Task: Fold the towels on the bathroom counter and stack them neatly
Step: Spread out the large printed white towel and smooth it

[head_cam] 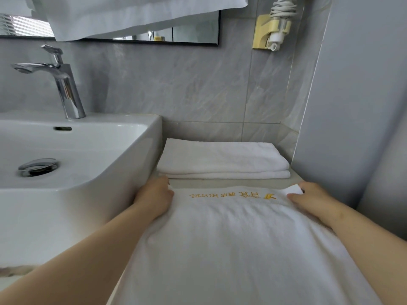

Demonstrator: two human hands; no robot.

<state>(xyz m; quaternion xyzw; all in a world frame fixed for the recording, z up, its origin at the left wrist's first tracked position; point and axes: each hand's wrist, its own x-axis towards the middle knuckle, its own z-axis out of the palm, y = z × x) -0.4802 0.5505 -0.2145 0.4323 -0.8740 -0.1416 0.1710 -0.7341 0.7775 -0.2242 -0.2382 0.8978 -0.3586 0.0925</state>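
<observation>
i see left grip (155, 194) and right grip (308, 198) pinching white embroidered cotton towel (237, 249), frame centre | folded white towel (222, 160) behind on table (231, 183)

Three white towels show: one folded towel (222, 160) at the back of the counter, one spread towel (237, 249) with gold lettering in front of it, and one hanging towel (136, 16) over the mirror (only its lower part is in view). Two hands: the left hand (154, 197) and the right hand (310, 199). One sink (72, 194), one faucet (59, 78), one mirror (196, 34), one wall-mounted hair dryer (275, 27).
</observation>
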